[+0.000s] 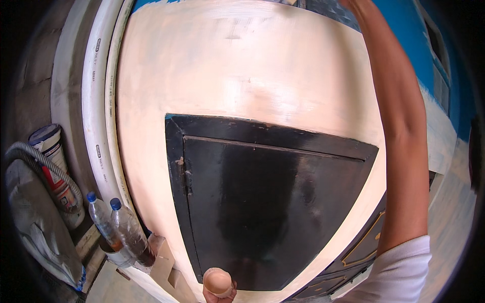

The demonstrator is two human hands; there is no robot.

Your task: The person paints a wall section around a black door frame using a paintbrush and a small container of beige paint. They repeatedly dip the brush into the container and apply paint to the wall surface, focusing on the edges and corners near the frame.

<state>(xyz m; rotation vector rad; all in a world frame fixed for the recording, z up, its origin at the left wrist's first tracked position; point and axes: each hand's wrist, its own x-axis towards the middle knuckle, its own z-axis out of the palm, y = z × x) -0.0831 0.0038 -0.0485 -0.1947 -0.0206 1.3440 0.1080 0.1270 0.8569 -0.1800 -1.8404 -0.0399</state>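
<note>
At the bottom of the view my left hand (232, 291) grips a small round cup (217, 281) holding cream-coloured paint. My right arm stretches up along the right side. Only the base of my right hand (350, 3) shows at the top edge, so its fingers and anything in them are hidden. Before me stands a wall (242, 68) coated in glossy cream paint, with streaky brush marks and some blue left at its top. Set into it is a black wooden panel (261, 204) in a black frame, hinged on its left side. The cup appears in front of the panel's lower edge.
Two white PVC pipes (93, 98) run up the wall's left side. Plastic bottles with blue caps (127, 227) stand beside a cardboard box (163, 255). Further left are a bucket (53, 159), a corrugated hose (62, 176) and a grey sack (34, 223). A dark door with gold lines (362, 242) lies lower right.
</note>
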